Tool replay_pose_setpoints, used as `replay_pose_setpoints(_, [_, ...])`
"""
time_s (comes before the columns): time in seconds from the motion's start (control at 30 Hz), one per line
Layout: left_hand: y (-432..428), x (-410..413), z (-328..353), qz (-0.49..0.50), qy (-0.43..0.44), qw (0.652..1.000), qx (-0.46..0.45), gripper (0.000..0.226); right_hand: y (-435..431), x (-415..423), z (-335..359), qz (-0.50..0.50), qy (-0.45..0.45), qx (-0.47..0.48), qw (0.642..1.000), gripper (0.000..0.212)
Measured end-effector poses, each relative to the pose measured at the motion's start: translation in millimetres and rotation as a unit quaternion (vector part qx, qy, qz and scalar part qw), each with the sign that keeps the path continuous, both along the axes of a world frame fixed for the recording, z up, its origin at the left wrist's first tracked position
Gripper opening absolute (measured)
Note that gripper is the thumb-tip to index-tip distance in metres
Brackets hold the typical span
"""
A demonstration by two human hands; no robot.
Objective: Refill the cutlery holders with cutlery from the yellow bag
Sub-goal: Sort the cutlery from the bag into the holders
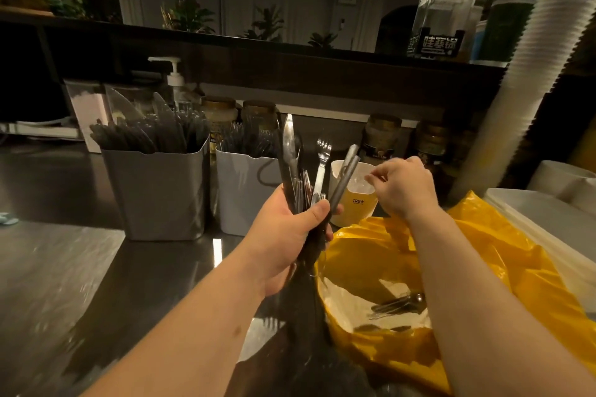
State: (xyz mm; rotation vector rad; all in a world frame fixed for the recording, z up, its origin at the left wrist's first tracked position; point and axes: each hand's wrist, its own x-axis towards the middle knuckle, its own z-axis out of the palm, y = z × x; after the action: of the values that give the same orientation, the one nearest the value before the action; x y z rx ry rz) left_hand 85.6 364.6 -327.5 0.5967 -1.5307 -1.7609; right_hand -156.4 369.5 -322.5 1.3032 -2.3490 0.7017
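Observation:
My left hand (290,229) grips a bundle of metal cutlery (304,171), knives and a fork pointing up, above the steel counter. My right hand (403,187) hovers over a small white cup (353,200), fingers loosely curled, nothing visibly in it. Below it the yellow bag (451,284) lies open, with a few pieces of cutlery (400,301) inside on a white lining. A grey holder (158,190) packed with dark plastic cutlery stands at left. Beside it a white holder (245,193) contains clear forks.
Glass jars (382,138) line the back wall behind the holders. A soap pump bottle (174,77) stands behind the grey holder. A tall stack of white cups (532,68) rises at right, above white trays (548,216). The steel counter (64,267) stretches left.

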Motion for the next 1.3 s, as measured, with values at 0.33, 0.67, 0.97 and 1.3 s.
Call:
replay_pose_setpoints(0.33, [1,-2,1,0.002,0.012,1.000,-0.005,0.022,42,84,88,0.245,-0.171,-0.066,0.952,0.011])
replay_pose_setpoints(0.67, [-9,6,2,-0.017,0.106,0.989,0.105,0.025,34,84,70,0.277,-0.509,0.004,0.815,0.029])
replay_pose_setpoints(0.97, [-9,6,2,0.005,0.089,0.990,0.111,0.023,26,89,51,0.314,-0.511,0.108,0.793,0.019])
replay_pose_setpoints(1.3, [0,3,4,-0.049,0.100,0.987,0.114,0.028,24,96,54,0.290,-0.547,0.091,0.780,0.021])
